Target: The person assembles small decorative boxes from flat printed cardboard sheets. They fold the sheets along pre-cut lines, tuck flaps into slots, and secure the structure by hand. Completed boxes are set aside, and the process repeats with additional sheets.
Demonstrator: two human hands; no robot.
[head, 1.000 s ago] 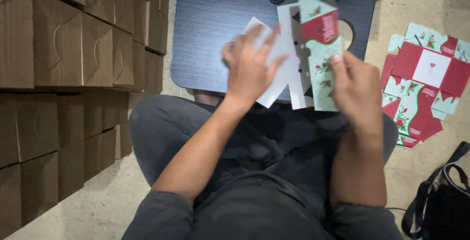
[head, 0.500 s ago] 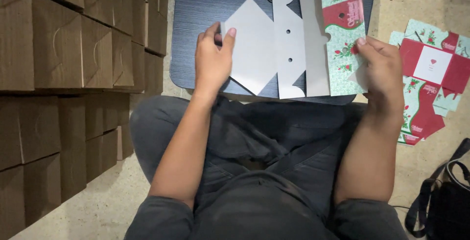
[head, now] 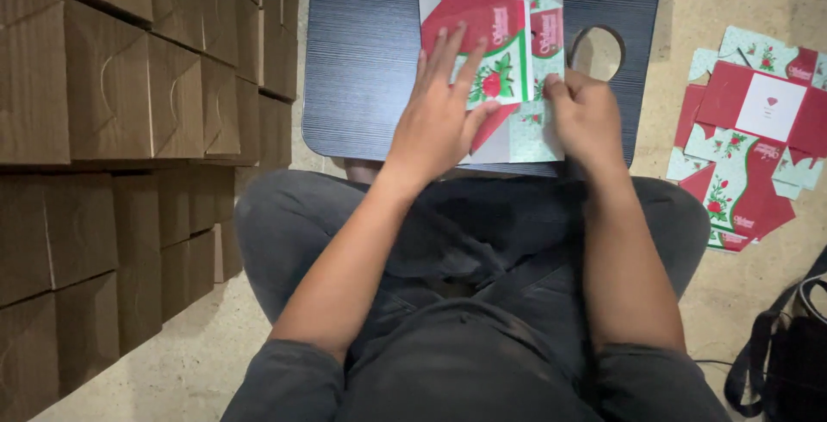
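Left hand (head: 444, 112): fingers spread flat, pressing the folded red-and-green box blank (head: 500, 69). Right hand (head: 586, 116): fingers curled, pinching the blank's right edge. Blank lies on the dark lap tray (head: 362, 69). Stack of flat blanks (head: 749, 138) on floor, right. Brown cartons (head: 129, 86) stacked left.

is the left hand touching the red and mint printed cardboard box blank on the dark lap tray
Touching. The head view shows the left hand lying flat, fingers spread, on the folded cardboard blank.
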